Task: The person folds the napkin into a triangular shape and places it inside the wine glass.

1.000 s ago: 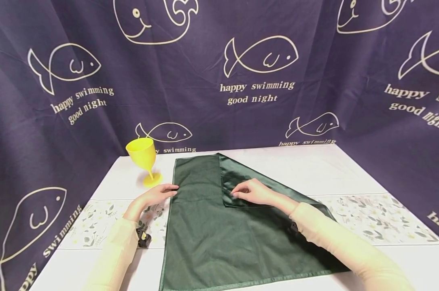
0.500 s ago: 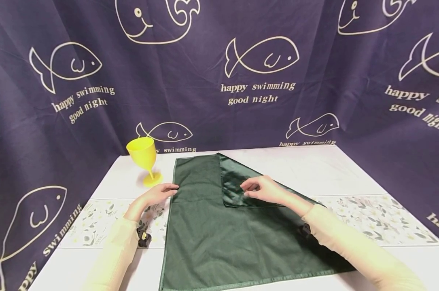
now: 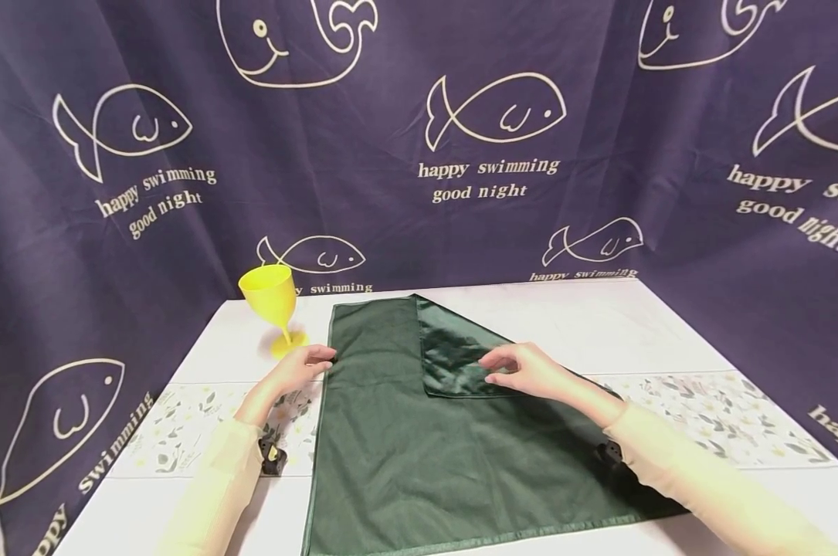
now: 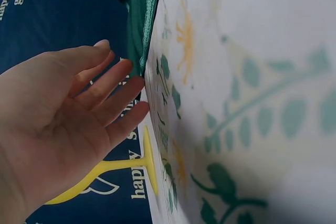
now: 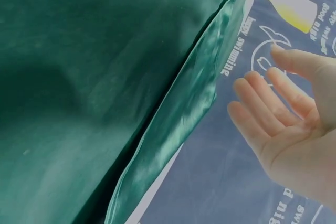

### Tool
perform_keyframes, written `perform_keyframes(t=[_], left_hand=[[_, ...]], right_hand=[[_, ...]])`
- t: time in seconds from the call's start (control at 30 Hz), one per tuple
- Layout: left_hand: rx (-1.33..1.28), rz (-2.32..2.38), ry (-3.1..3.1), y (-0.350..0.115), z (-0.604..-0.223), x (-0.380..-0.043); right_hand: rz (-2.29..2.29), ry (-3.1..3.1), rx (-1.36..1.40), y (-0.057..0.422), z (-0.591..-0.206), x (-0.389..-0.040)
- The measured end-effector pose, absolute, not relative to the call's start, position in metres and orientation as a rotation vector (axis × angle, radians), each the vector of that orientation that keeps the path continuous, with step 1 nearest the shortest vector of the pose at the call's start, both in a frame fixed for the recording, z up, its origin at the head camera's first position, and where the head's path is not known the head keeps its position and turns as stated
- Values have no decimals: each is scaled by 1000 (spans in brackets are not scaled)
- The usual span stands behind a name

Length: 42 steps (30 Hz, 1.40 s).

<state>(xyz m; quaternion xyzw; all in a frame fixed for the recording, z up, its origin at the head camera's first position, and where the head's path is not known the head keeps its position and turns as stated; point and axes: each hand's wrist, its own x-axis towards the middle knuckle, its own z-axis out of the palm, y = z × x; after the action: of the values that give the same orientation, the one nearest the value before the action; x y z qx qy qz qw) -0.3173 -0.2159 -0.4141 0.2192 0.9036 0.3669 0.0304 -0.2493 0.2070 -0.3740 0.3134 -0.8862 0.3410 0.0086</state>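
Observation:
A dark green cloth (image 3: 391, 463) lies spread on the table, its far right corner folded inward as a shiny flap (image 3: 449, 363). My left hand (image 3: 296, 371) is at the cloth's left edge, fingertips right at the hem, fingers loosely bent and pinching nothing. In the left wrist view the palm of the left hand (image 4: 68, 98) faces the camera beside the green hem (image 4: 147, 24). My right hand (image 3: 533, 371) hovers over the folded flap with relaxed fingers and holds nothing. The right wrist view shows the right hand (image 5: 289, 108) apart from the flap's edge (image 5: 173, 108).
A yellow goblet (image 3: 269, 293) stands upright at the back left, just beyond the left hand. The white table (image 3: 585, 316) carries a floral band (image 3: 724, 417) across its middle. A dark blue curtain (image 3: 391, 193) with fish drawings hangs behind and at both sides.
My right hand has moved to the right, away from the folded corner's tip, and its fingers have spread. The left hand and the cloth stay nearly as they were.

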Motion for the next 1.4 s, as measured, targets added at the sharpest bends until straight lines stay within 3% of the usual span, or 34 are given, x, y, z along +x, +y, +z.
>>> perform_keyframes(t=[0.97, 1.4], left_hand=[[734, 1176, 2697, -210, -410, -315], [655, 1093, 2793, -211, -414, -318]], right_hand=[[858, -3017, 935, 263, -385, -206], [721, -3035, 1000, 269, -388, -204]])
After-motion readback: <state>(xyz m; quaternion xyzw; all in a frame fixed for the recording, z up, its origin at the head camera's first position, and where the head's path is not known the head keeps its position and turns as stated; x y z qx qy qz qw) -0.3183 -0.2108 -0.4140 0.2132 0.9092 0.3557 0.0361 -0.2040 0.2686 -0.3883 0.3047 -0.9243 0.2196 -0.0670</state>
